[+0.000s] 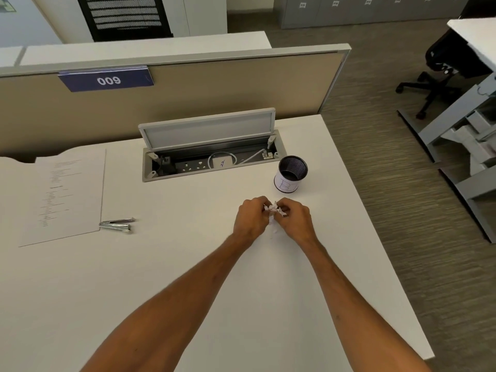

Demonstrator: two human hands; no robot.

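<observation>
A small crumpled piece of white paper [274, 210] is held just above the white desk [188, 277], between both of my hands. My left hand [251, 218] grips its left side with curled fingers. My right hand [295, 221] pinches its right side. Most of the paper is hidden by my fingers. A black mesh cup [291, 174] with a white label marked "B" stands a little beyond my hands, to the right.
A metal stapler [116, 225] lies at the left next to a printed sheet [67, 197]. An open cable tray [212, 159] with sockets and a raised lid sits at the back of the desk. The desk's right edge [375, 224] is near. A black office chair [440, 73] stands beyond it.
</observation>
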